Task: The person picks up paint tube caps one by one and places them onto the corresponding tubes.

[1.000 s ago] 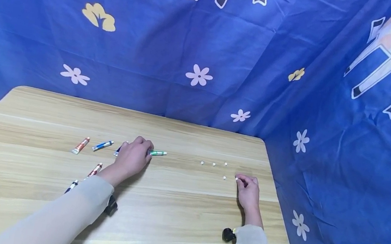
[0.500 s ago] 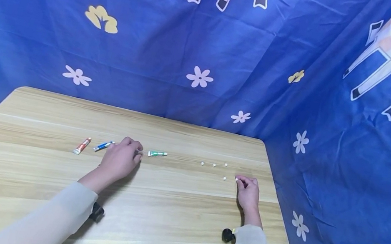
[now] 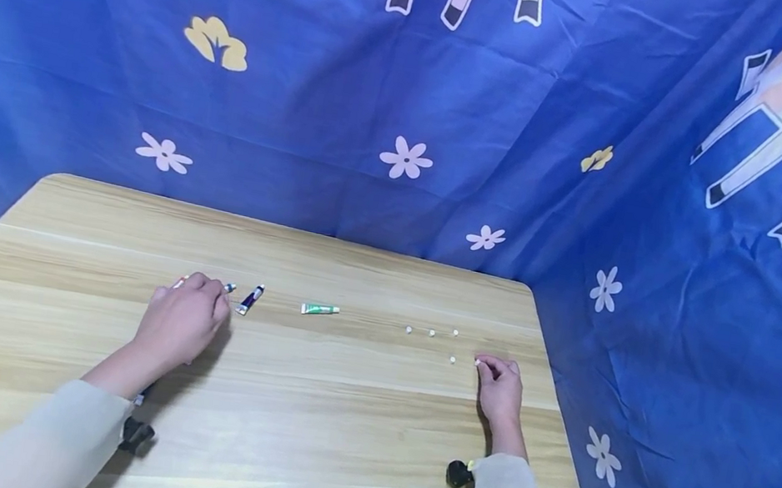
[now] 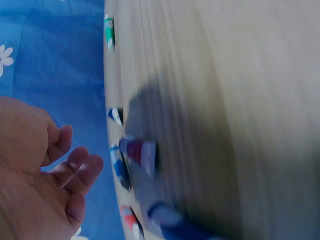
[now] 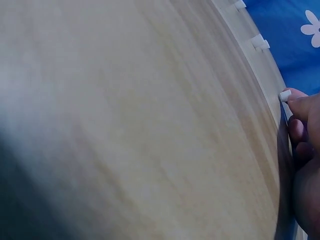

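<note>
My left hand (image 3: 184, 318) is over the left group of paint tubes, fingers loosely bent. In the left wrist view its fingers hold nothing. Beneath or beside it lie a blue tube (image 4: 119, 167), an orange-red tube (image 4: 130, 221), a dark red tube (image 4: 137, 152) and a dark blue tube (image 4: 180, 226); the head view mostly hides these. Just right of the hand is a dark purple-blue tube (image 3: 250, 299), and farther right a green tube (image 3: 320, 310). At the right, my right hand (image 3: 501, 391) pinches a small white cap (image 5: 285, 95) between thumb and finger, close to the tabletop.
Several small white caps (image 3: 432, 333) lie on the wooden table (image 3: 332, 438) left of my right hand. A blue patterned cloth (image 3: 292, 94) hangs behind the table and along its right side.
My left hand has moved left, away from the green tube, past the dark purple-blue tube, which now shows, to over the blue and orange-red tubes. The right hand keeps its pinch in place.
</note>
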A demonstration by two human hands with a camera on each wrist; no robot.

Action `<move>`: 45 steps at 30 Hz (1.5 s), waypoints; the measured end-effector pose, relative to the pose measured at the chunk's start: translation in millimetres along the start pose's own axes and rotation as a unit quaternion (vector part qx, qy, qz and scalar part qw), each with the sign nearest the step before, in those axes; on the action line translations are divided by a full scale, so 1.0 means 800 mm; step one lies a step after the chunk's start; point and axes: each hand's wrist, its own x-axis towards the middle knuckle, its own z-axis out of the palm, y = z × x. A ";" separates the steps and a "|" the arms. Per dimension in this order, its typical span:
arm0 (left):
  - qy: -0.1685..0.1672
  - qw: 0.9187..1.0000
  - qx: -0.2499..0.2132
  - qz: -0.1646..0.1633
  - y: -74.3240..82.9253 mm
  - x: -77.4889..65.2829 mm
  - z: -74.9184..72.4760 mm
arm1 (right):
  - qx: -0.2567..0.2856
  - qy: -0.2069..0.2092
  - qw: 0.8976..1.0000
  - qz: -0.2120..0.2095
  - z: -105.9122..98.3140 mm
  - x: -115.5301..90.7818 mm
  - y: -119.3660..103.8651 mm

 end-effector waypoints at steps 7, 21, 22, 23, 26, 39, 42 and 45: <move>-0.010 1.000 0.010 -0.011 -0.017 -0.014 -0.011 | 0.020 0.013 1.000 -0.008 0.001 0.000 0.002; -0.021 0.998 0.007 -0.061 -0.033 -0.070 -0.023 | 0.048 -0.011 0.999 0.017 0.000 -0.002 0.000; -0.023 0.998 0.006 -0.064 -0.034 -0.073 -0.025 | 0.049 -0.011 0.999 0.018 0.000 -0.002 0.000; -0.023 0.997 0.006 -0.066 -0.035 -0.076 -0.025 | 0.050 -0.011 0.999 0.019 0.000 -0.002 0.000; -0.034 0.997 0.006 -0.075 -0.038 -0.088 -0.028 | 0.055 -0.011 0.998 0.023 0.000 -0.003 0.000; -0.075 0.989 0.011 -0.125 -0.036 -0.130 -0.034 | 0.107 0.014 0.993 0.047 -0.007 -0.006 0.003; -0.084 0.988 0.016 -0.126 -0.034 -0.134 -0.037 | 0.112 0.017 0.992 0.049 -0.008 -0.007 0.003; -0.089 0.989 0.018 -0.120 -0.033 -0.138 -0.039 | 0.115 0.020 0.992 0.046 -0.007 -0.008 0.004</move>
